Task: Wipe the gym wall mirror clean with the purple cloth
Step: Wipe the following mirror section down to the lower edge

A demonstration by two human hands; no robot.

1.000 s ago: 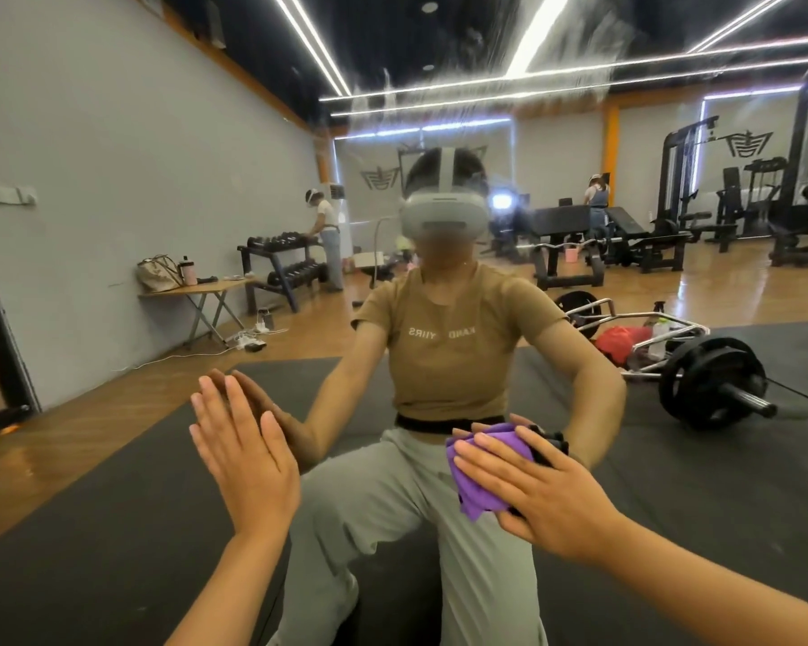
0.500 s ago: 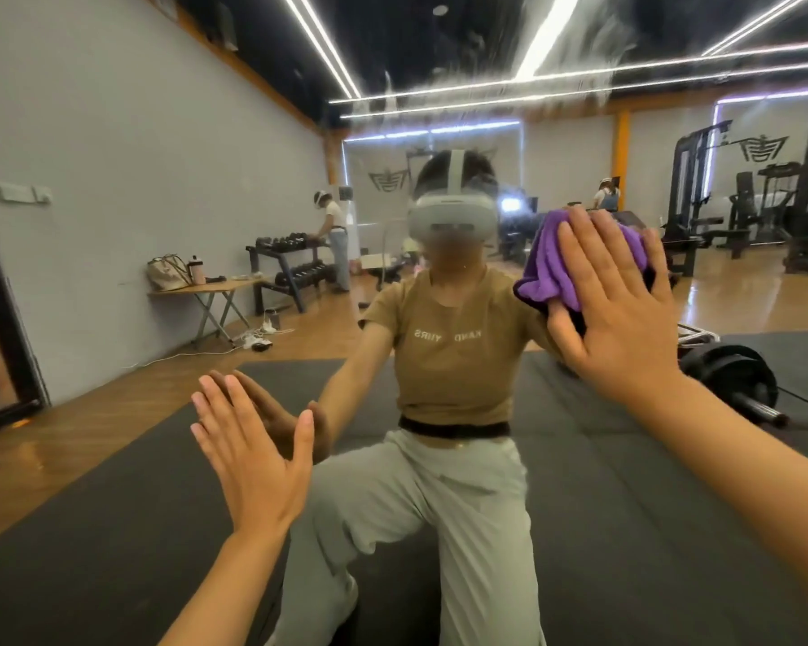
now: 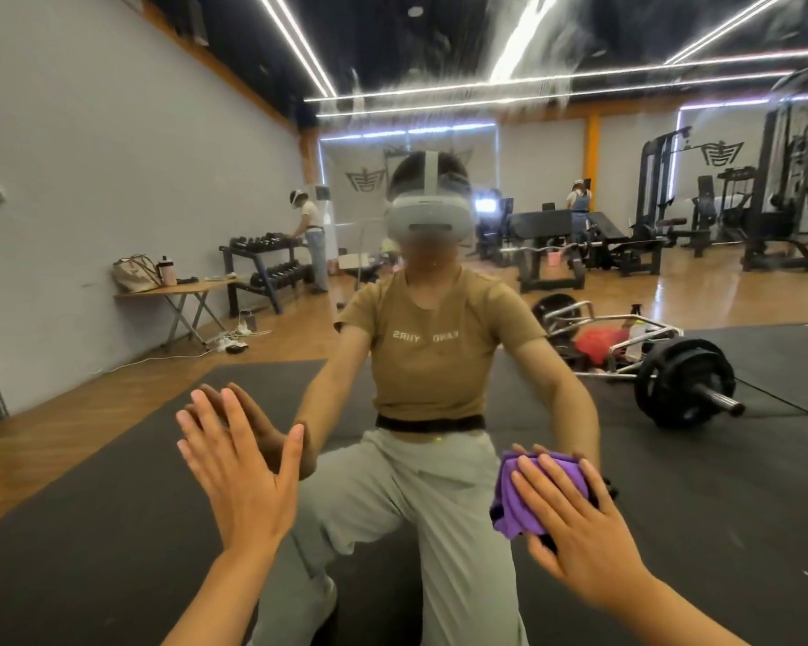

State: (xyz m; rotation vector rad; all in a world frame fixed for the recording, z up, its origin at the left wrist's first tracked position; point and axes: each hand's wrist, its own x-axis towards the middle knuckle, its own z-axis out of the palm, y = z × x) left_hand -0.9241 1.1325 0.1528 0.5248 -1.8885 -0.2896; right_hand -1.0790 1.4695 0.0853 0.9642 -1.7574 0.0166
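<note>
The wall mirror [image 3: 556, 53] fills the whole view and shows the gym and a kneeling person in a headset. Whitish smears streak the glass near the top. My left hand [image 3: 243, 473] lies flat against the glass at lower left, fingers straight and pointing up. My right hand [image 3: 579, 524] presses the bunched purple cloth [image 3: 514, 501] onto the glass at lower right, fingers spread straight over it. Part of the cloth is hidden under my palm.
Everything else is a reflection: black floor mats, a loaded barbell [image 3: 682, 389] at right, a folding table [image 3: 183, 291] with a bag at left, a dumbbell rack [image 3: 267, 263], weight machines at far right, and two other people in the back.
My right hand swept the cloth up to the upper right of the glass, then back down to the lower right. My left hand stayed flat on the mirror.
</note>
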